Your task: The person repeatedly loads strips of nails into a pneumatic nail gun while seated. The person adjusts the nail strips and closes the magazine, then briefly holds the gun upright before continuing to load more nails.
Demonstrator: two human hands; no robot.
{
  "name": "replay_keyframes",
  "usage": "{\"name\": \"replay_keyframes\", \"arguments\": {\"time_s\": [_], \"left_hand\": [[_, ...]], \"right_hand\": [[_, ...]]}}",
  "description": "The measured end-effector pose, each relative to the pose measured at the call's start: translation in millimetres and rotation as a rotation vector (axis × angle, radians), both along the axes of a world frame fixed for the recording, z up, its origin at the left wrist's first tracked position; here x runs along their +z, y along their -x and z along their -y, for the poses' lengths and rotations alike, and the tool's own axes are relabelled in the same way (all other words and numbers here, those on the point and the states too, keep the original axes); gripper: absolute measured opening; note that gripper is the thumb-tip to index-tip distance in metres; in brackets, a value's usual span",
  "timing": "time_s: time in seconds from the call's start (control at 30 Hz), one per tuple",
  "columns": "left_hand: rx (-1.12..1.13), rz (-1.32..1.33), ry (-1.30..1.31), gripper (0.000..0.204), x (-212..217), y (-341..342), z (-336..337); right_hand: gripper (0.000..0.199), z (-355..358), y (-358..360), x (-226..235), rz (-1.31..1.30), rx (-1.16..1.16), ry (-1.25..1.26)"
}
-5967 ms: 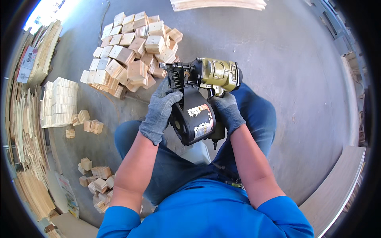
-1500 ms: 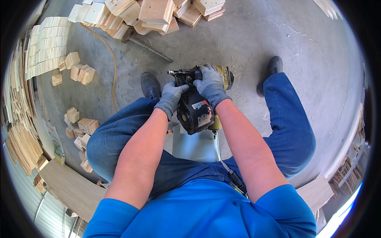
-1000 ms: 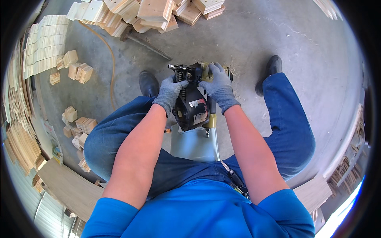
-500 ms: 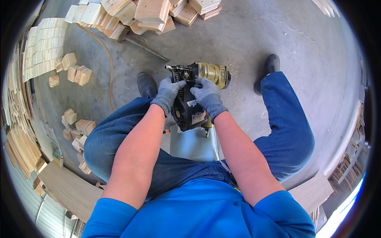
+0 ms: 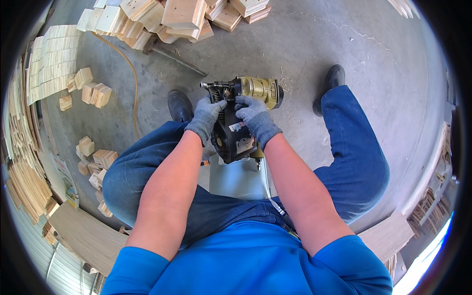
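Between my knees is a pneumatic coil nail gun [image 5: 238,140], with an olive-green body and a black round magazine. My left hand [image 5: 209,115], in a grey knit glove, grips its left side beside the row of nails at the nose. Also gloved in grey, my right hand [image 5: 254,115] is closed on the upper middle of the gun, near the green body. What lies under the fingertips of both hands is partly hidden. An air fitting sticks out at the gun's near end, above a pale seat [image 5: 236,179].
Stacked wooden blocks [image 5: 184,14] lie at the far side, with a metal bar [image 5: 179,61] next to them. An orange hose [image 5: 132,73] runs along the floor at left. Loose blocks [image 5: 97,93] and piled wood strips [image 5: 29,182] stand farther left. A board [image 5: 86,236] sits at lower left.
The view has shifted slightly, so the gun and hands appear a little farther left. Both hands keep nearly the same hold on the nail gun.
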State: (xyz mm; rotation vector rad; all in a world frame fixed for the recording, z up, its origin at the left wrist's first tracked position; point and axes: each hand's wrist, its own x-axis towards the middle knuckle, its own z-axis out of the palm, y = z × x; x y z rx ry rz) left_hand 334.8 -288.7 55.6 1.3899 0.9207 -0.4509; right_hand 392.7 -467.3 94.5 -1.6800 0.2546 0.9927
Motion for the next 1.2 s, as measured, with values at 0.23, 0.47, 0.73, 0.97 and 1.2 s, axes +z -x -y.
{"name": "replay_keyframes", "arguments": {"time_s": [0.23, 0.47, 0.73, 0.97, 1.2], "left_hand": [[0.020, 0.017, 0.085, 0.025, 8, -4, 2], [0.038, 0.046, 0.073, 0.025, 11, -10, 2], [0.026, 0.085, 0.041, 0.027, 11, -14, 3], [-0.123, 0.015, -0.157, 0.031, 33, -26, 4], [-0.187, 0.034, -0.210, 0.034, 24, -18, 2]], "right_hand": [[0.035, 2, 4, -2, 0.081, -0.035, 0.026], [0.034, 1, 4, 4, 0.037, -0.105, 0.039], [0.039, 7, 8, -2, -0.015, -0.174, -0.046], [0.041, 7, 5, 1, 0.022, -0.284, -0.102], [0.038, 7, -15, 7, 0.163, -0.213, 0.006]]}}
